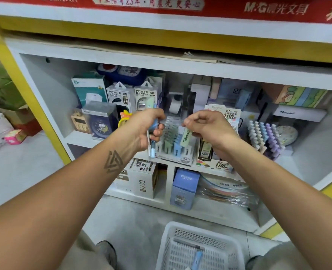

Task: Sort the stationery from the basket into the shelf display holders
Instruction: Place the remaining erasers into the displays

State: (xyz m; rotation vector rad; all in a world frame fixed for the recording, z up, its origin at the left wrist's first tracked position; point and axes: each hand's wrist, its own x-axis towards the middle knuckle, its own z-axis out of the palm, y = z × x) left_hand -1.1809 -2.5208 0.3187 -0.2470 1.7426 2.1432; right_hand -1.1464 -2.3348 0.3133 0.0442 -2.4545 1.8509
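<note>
Bright even light, soft shadows, slight blur (shelf back), edges bowed

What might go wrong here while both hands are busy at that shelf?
The left hand grips several pens at once, so one might slip out and fall to the floor. The right hand lowers a green lead case into a crowded display holder; it might knock the neighbouring cases over.

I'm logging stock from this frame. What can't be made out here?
- Head view: the left hand covers most of its pens; count unclear.
- The green tube in the right hand: label blurred.
- The basket is cut off by the bottom edge.
</note>
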